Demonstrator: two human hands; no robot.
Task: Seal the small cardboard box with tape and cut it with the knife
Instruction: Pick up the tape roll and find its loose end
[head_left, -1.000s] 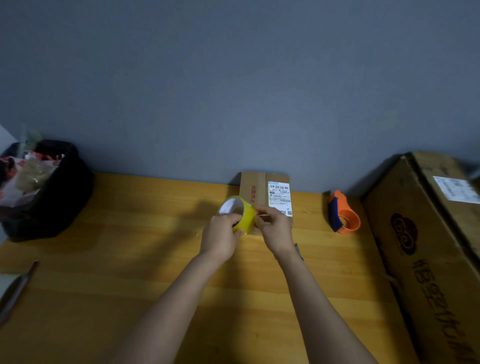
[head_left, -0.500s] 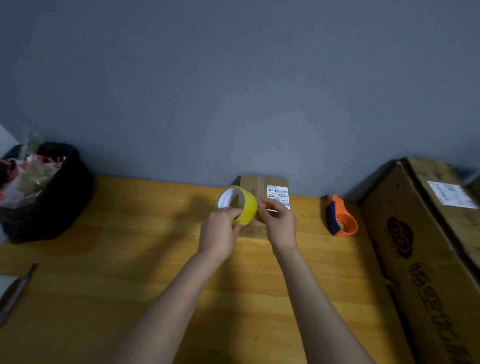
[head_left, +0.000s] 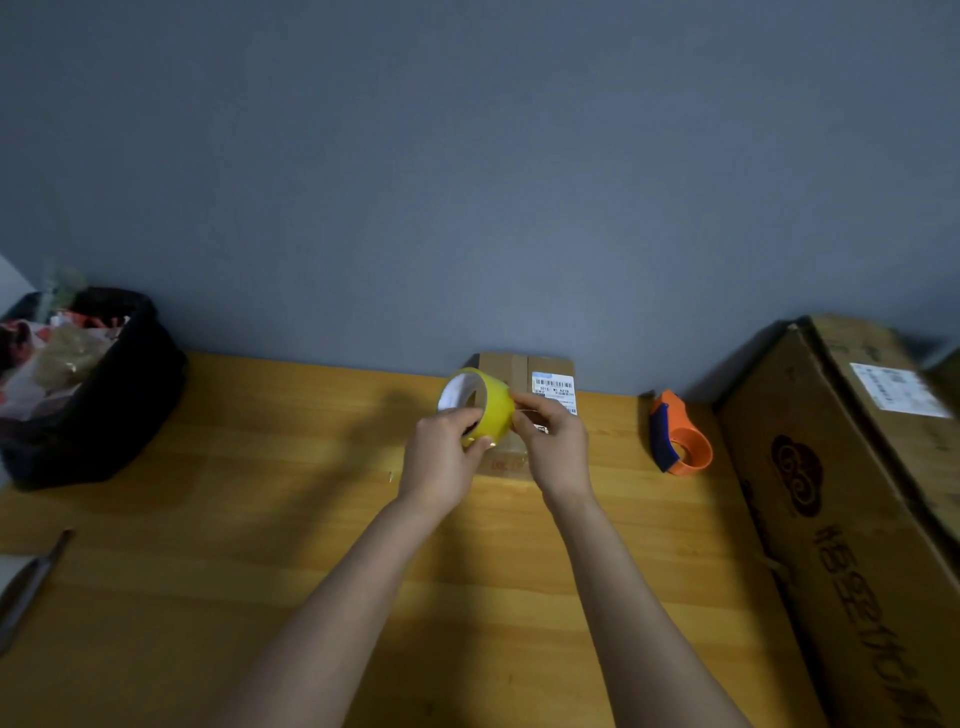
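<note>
The small cardboard box (head_left: 524, 384) sits at the tabletop's (head_left: 208, 519) far edge against the grey wall, its white shipping label (head_left: 555, 389) facing up. Just above it, the left hand (head_left: 441, 460) grips a yellow tape roll (head_left: 483, 408), while the right hand (head_left: 553, 441) pinches at the roll's edge. An orange tape dispenser (head_left: 680, 436) lies to the right, near a large carton (head_left: 857, 509).

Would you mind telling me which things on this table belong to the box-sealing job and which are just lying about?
Part of the job:
- yellow tape roll, held in the left hand
- right hand, pinching at the roll's edge
- small cardboard box, against the wall
- knife, at the table's left edge

Lying about:
- orange tape dispenser
- large cardboard box
- black bag of oddments
</note>
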